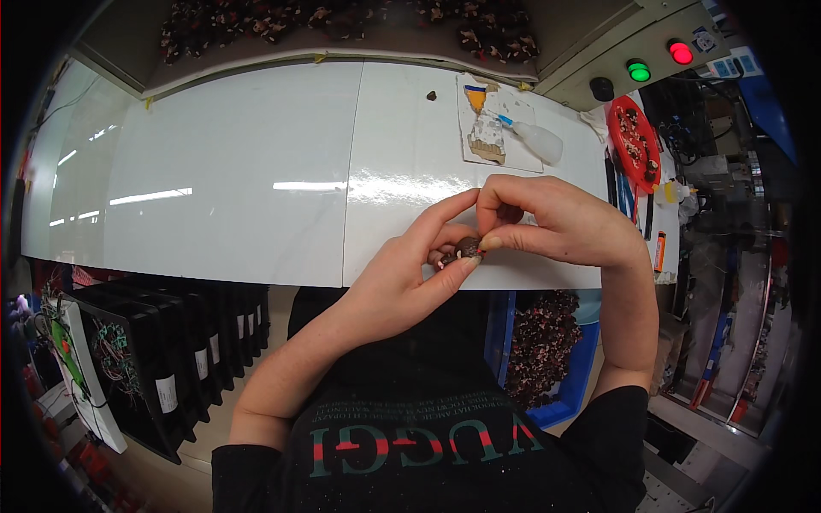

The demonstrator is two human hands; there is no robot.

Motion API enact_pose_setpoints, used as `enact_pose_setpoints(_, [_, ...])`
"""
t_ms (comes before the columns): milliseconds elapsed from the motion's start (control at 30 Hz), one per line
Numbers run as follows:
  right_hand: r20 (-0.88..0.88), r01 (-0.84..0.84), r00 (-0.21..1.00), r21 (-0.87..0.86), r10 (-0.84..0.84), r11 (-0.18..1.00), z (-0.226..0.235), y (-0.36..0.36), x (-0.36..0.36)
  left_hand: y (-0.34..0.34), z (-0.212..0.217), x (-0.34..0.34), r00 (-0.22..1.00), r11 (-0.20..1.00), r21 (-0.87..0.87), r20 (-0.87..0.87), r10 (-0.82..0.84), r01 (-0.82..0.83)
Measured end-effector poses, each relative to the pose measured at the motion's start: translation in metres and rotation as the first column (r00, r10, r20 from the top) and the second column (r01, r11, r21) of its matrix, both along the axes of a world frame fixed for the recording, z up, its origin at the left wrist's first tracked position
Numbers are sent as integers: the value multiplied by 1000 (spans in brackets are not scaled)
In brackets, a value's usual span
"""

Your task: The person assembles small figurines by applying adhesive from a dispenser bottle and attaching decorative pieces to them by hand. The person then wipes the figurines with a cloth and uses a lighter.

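- One small dark part [467,249] sits between both hands, just above the near edge of the white table [239,179]
- Left hand [409,282]: grip closed on the part, thumb under it, forefinger arched over
- Right hand [560,221]: grip pinched on the same part from the right, fingertips [490,244] touching it
- One more dark part [431,96] lies alone far back on the table
- One glue bottle [535,138] lies on one stained card [487,128], well behind the hands
- One red tray [634,141] of dark parts stands at the right edge
- Two lamps on the box behind: one green [639,71], one red [681,53]; one black knob [601,88] beside them
- One blue bin [556,359] of dark parts under the table, right; too many to count
- Black cases [184,342] in a row, lower left
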State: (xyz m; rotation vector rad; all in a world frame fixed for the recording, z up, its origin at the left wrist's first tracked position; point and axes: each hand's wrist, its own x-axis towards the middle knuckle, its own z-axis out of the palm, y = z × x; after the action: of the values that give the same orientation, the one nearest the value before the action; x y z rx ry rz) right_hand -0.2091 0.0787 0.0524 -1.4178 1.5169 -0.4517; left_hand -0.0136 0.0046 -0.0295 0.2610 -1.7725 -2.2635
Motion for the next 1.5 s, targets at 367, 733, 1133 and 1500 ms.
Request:
enact_pose_setpoints(367, [20, 23, 1000, -31, -22, 999, 3, 2, -5, -1, 5, -4, 1000, 1000, -5, 4, -9, 9])
enact_pose_setpoints(733, [203, 551, 803, -608, -560, 571, -65, 57, 26, -2, 18, -19, 1000, 973, 230, -2, -26, 26])
enact_pose_setpoints(1133, [153, 429, 834, -784, -531, 448, -73, 52, 39, 5, 12, -27, 998, 998, 40, 34, 55, -56])
enact_pose_setpoints(1500, [81, 382, 817, -819, -572, 429, -76, 52, 43, 4, 15, -28, 994, 943, 322, 89, 61, -87])
